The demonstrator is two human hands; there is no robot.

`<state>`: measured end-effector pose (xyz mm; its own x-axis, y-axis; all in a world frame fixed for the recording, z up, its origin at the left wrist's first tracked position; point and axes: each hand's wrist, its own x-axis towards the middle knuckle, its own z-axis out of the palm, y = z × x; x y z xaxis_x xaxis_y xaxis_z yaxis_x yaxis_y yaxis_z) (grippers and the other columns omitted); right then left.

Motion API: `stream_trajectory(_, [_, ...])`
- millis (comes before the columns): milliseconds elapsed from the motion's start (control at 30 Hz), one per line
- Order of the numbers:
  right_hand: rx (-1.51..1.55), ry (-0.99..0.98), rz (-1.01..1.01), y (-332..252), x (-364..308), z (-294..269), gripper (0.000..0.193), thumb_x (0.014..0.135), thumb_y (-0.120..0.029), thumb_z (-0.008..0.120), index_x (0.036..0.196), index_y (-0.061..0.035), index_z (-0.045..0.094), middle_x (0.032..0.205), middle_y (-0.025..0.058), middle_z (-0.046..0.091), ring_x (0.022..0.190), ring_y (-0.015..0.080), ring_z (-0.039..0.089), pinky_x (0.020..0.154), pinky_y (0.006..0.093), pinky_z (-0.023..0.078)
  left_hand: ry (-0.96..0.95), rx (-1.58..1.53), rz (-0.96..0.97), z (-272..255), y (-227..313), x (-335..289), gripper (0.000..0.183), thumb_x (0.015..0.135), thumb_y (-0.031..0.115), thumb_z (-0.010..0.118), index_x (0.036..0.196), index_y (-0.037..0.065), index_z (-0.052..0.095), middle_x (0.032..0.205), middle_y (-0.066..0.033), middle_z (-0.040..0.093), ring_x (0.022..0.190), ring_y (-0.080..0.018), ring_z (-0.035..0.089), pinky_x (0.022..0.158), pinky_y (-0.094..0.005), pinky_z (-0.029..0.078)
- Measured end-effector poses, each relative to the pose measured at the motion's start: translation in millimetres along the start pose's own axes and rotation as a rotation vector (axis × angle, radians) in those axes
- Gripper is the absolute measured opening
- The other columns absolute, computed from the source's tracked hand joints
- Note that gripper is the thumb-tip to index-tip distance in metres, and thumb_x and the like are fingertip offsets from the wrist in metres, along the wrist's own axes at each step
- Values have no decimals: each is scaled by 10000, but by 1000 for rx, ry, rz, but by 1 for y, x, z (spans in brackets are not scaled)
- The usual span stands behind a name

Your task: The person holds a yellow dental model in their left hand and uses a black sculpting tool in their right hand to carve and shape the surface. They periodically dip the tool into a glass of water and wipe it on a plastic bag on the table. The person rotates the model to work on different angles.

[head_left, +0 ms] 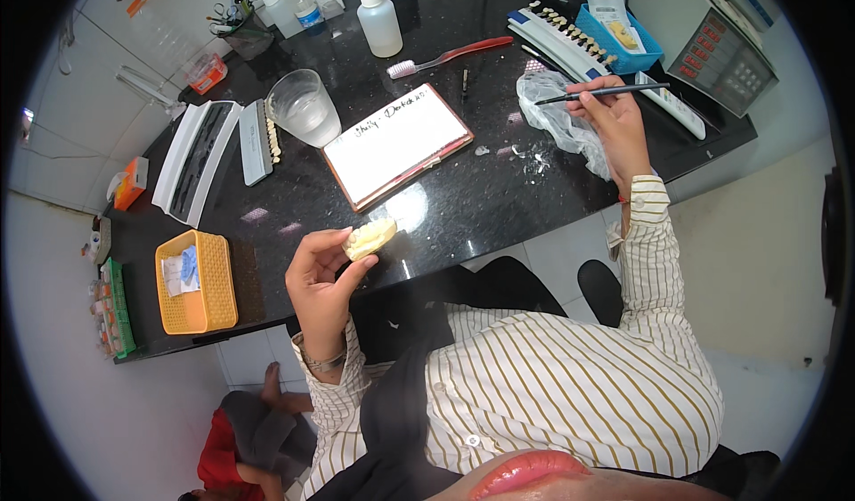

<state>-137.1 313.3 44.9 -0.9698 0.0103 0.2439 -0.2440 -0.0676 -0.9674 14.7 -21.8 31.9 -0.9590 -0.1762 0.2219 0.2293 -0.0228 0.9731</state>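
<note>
My left hand pinches a pale yellow dental cast between thumb and fingers, just over the near edge of the black worktop. Over at the right, my right hand grips a slim dark pen-shaped tool. Its thin tip points left, above a crumpled clear plastic bag. Whether that tip touches the bag I cannot tell. White crumbs lie beside the bag. Between my hands is a white tile or pad with handwriting and a brown border.
A glass of clear liquid, a red-handled toothbrush and a squeeze bottle stand or lie farther back. Tooth shade guides and a blue basket are at back right. A yellow basket sits left. Someone in red is low at left.
</note>
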Motion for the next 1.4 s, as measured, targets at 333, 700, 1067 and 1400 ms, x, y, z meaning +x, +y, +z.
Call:
stream_trajectory(333, [-87,-3,-26,14,2,-4,111,841,-40,546,912,-17,464,905,130,593,751,134,591,676,234,475,38,34,-26,1,-1,0,326,688,-143,633,976,-37,523,942,-96,557,902,-173,591,800,-263,487])
stream_trajectory(700, [-35,90,10,11,2,1,154,841,-73,570,909,-21,443,835,113,565,688,151,616,598,226,495,29,16,-12,2,0,1,330,684,-146,636,976,-40,524,942,-99,561,903,-173,590,793,-263,490])
stream_trajectory(1067, [11,145,-23,15,4,-4,151,856,-103,554,911,-47,426,845,123,576,666,134,587,609,234,481,-1,-19,-21,-1,-3,0,333,685,-134,646,980,-33,529,950,-97,562,908,-172,591,797,-257,485])
stream_trajectory(1400, [43,44,77,13,4,-4,169,852,-53,532,945,-74,393,886,134,576,693,115,541,643,232,450,-12,-23,-8,-2,-2,0,331,688,-128,648,980,-31,528,952,-93,566,905,-168,591,796,-254,481])
